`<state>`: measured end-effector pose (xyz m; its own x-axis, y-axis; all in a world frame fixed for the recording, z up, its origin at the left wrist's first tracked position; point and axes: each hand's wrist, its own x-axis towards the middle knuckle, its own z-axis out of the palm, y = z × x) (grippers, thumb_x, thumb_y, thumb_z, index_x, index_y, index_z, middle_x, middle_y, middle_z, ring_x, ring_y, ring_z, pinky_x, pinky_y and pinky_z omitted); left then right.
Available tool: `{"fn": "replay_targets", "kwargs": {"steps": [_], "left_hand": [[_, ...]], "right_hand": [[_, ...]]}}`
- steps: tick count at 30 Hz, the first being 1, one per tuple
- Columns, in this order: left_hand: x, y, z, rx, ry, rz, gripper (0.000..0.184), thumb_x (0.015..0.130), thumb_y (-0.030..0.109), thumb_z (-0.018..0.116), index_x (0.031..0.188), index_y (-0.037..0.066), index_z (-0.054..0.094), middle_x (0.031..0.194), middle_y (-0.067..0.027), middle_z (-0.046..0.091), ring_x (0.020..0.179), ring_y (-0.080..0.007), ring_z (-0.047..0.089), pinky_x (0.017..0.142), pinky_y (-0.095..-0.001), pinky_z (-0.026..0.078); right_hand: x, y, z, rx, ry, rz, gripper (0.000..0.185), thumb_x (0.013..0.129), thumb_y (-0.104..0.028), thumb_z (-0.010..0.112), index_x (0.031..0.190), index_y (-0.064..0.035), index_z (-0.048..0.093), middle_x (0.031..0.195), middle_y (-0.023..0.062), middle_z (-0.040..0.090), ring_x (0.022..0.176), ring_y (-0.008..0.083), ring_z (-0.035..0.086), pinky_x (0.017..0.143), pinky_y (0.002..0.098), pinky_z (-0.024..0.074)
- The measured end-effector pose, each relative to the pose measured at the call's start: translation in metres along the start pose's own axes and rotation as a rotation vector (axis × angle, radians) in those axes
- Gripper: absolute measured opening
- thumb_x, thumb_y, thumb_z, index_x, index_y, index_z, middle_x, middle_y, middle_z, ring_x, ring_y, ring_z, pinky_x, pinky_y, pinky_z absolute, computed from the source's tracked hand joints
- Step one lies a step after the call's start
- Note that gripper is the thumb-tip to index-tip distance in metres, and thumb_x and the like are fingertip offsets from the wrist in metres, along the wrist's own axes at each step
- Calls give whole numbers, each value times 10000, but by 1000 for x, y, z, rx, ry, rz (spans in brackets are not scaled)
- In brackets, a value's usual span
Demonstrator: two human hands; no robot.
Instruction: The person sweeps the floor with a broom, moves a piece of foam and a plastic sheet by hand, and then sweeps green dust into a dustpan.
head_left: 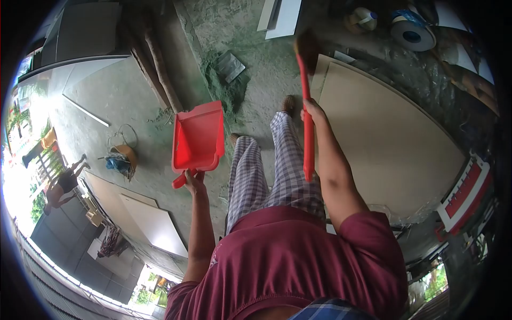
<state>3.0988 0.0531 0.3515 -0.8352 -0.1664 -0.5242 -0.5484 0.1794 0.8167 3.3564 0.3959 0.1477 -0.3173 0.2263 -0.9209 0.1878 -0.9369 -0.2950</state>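
My left hand (194,183) is closed around the short handle of a red dustpan (200,133), whose open edge points away from me. My right hand (313,113) grips the long red handle of a hand brush (308,141); its dark, blurred bristle head is at the far end, over the floor. Between the two tools a heap of greenish dust (233,98) lies on the concrete, and a shiny clear plastic piece (231,67) rests on it. The dustpan looks empty.
A large tan board (384,133) lies to my right. Wooden poles (160,69) are ahead on the left. A bucket (125,157) with blue material stands at left, near white panels (152,218). A tape roll (413,36) sits far right; another person (61,184) is far left.
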Motion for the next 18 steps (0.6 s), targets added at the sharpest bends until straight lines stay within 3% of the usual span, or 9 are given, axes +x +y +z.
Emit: {"fn": "replay_targets", "kwargs": {"steps": [3, 7, 9, 11, 12, 14, 17, 18], "left_hand": [[15, -8, -31, 8, -33, 2, 321, 807, 202, 534, 1057, 35, 421, 939, -116, 520, 801, -264, 579, 654, -388, 548], [54, -22, -94, -31, -45, -68, 335, 805, 205, 539, 1064, 32, 418, 956, -115, 514, 802, -258, 576, 656, -394, 548], [64, -17, -87, 6, -6, 5, 317, 806, 219, 521, 1034, 11, 448, 950, -118, 499, 794, -276, 573, 706, -396, 536], [81, -18, -108, 13, 11, -4, 338, 806, 214, 528, 1064, 18, 428, 965, -118, 501, 805, -266, 574, 690, -393, 540], [89, -22, -154, 31, 16, -4, 363, 807, 209, 535, 1093, 25, 409, 980, -119, 504, 817, -256, 575, 674, -391, 544], [107, -40, -228, 24, -5, 5, 366, 809, 214, 531, 1100, 29, 408, 984, -120, 506, 819, -253, 577, 681, -382, 540], [126, -40, -224, 64, 31, -39, 376, 811, 227, 529, 1114, 39, 409, 991, -119, 512, 820, -246, 582, 693, -363, 534], [120, -47, -245, 70, 56, -75, 383, 811, 236, 530, 1121, 45, 411, 994, -116, 516, 819, -242, 585, 697, -353, 530]], "right_hand": [[24, 33, 51, -381, 81, 79, 233, 847, -317, 489, 939, -147, 359, 493, 31, 403, 320, 158, 404, 281, 314, 368], [-57, 74, 81, -411, -249, -30, 374, 860, -368, 465, 1162, -173, 363, 503, 20, 405, 323, 118, 392, 290, 275, 354], [-91, 72, 78, -336, -236, -68, 448, 861, -387, 467, 1232, -183, 321, 498, 17, 409, 345, 103, 405, 311, 253, 357], [-119, 71, 80, -348, -66, 8, 450, 860, -399, 470, 1219, -171, 322, 499, 9, 412, 367, 99, 415, 336, 243, 371], [-132, 98, 83, -368, -67, 12, 450, 860, -399, 470, 1219, -171, 322, 499, 9, 412, 367, 99, 415, 336, 243, 371], [-138, 138, 77, -322, 21, -128, 403, 851, -422, 479, 1140, -167, 361, 498, 8, 408, 391, 105, 421, 361, 242, 384], [-37, 110, 41, -161, -67, -75, 376, 848, -442, 473, 1015, -125, 361, 493, 7, 395, 380, 117, 394, 362, 243, 373], [-18, 122, 42, 46, 35, 189, 377, 843, -465, 466, 906, -105, 375, 485, 7, 389, 376, 123, 383, 361, 245, 362]]}}
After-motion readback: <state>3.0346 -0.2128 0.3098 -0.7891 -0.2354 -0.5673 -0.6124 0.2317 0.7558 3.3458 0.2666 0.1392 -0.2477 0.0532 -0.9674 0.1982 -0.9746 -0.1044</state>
